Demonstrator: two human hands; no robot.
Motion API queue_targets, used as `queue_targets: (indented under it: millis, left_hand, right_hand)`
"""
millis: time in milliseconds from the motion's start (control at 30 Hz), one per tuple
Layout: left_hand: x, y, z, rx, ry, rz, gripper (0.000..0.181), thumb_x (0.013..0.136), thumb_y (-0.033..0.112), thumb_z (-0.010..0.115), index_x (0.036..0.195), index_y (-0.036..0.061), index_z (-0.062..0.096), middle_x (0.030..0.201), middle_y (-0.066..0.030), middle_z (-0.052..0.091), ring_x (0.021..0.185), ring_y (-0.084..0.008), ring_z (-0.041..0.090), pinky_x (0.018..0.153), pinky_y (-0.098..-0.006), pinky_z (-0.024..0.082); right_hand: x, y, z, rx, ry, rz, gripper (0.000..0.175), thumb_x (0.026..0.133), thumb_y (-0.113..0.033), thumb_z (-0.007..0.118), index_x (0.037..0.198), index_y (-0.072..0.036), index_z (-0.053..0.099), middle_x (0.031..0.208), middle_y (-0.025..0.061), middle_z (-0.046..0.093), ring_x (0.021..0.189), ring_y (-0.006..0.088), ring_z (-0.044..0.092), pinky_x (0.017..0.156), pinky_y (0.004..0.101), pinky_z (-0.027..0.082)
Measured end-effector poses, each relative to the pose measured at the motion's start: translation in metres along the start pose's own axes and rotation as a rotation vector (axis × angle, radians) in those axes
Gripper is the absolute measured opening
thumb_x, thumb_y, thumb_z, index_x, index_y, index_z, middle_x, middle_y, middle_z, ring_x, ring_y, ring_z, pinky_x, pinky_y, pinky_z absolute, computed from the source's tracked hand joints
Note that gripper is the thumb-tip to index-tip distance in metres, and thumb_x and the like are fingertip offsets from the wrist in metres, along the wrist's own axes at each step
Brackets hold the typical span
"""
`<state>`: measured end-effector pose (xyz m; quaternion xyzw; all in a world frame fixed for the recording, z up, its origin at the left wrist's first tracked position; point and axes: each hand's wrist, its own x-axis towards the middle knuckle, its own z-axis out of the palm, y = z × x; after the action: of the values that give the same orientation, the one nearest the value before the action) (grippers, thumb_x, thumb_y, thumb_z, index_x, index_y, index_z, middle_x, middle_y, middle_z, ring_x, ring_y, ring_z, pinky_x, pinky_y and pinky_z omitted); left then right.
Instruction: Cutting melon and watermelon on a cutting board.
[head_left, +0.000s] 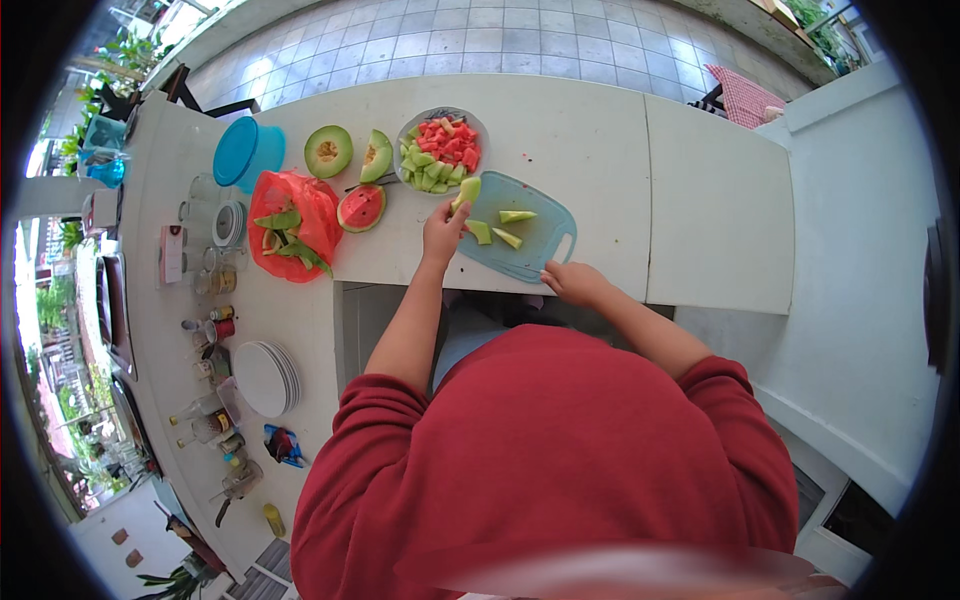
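Observation:
My left hand (441, 238) holds a pale green melon slice (467, 192) by its lower end, above the left side of a light blue cutting board (541, 214). On the board lie three cut melon wedges (517, 216). The nearest wedge is close to my left fingers. My right hand (577, 283) is curled at the board's near right edge, just below its handle slot; whether it grips a thin tool or the board rim is unclear. Beyond the board, a round plate (486, 127) bears red watermelon cubes (450, 141) and green melon pieces (431, 171).
Left of the plate are a halved melon (328, 151), a melon wedge (376, 156) and a watermelon piece (361, 208). A red plastic bag (319, 217) holds green peels. Farther left stand a blue lidded tub (251, 154), glass jars, bottles and stacked white plates (262, 379).

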<state>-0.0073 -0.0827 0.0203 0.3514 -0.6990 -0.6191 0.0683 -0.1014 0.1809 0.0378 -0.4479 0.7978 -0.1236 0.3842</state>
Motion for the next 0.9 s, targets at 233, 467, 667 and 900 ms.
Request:
queue_targets:
  millis: [233, 467, 667, 900]
  left_hand:
    - [-0.032, -0.041, -0.007, -0.365, 0.218, -0.19, 0.031, 0.09, 0.031, 0.062, 0.109, 0.0069, 0.061, 0.084, 0.0012, 0.061, 0.066, -0.0067, 0.058, 0.06, -0.0194, 0.046]
    - [-0.054, -0.039, 0.003, 0.339, 0.112, 0.026, 0.029, 0.079, 0.033, 0.069, 0.096, 0.0092, 0.068, 0.078, -0.0086, 0.066, 0.066, -0.0181, 0.062, 0.062, -0.031, 0.049]
    - [-0.064, -0.037, 0.02, 0.607, 0.152, 0.285, 0.023, 0.076, 0.031, 0.07, 0.093, 0.0153, 0.069, 0.079, -0.0044, 0.067, 0.065, -0.023, 0.063, 0.06, -0.0346, 0.05]
    - [-0.055, -0.035, 0.035, 0.672, 0.108, 0.28, 0.021, 0.075, 0.033, 0.068, 0.088, 0.0157, 0.067, 0.08, -0.0035, 0.067, 0.072, -0.0264, 0.064, 0.065, -0.0391, 0.048]
  right_hand:
    - [0.046, -0.018, 0.04, 0.152, 0.163, -0.042, 0.031, 0.098, -0.032, 0.035, 0.099, -0.003, 0.045, 0.076, 0.0253, 0.061, 0.074, 0.0453, 0.059, 0.067, 0.0553, 0.044]
    - [0.043, 0.0, 0.041, 0.159, 0.299, 0.03, 0.028, 0.097, -0.03, 0.036, 0.098, -0.002, 0.044, 0.071, 0.0269, 0.06, 0.068, 0.0469, 0.058, 0.062, 0.0569, 0.044]
    - [0.023, -0.001, 0.05, 0.146, 0.352, 0.093, 0.026, 0.097, -0.026, 0.038, 0.1, -0.001, 0.042, 0.07, 0.0266, 0.059, 0.067, 0.0467, 0.057, 0.061, 0.0571, 0.043]
    - [0.004, -0.025, 0.04, 0.245, 0.372, -0.002, 0.021, 0.096, -0.023, 0.039, 0.1, -0.002, 0.041, 0.07, 0.026, 0.059, 0.066, 0.0467, 0.057, 0.06, 0.0563, 0.044]
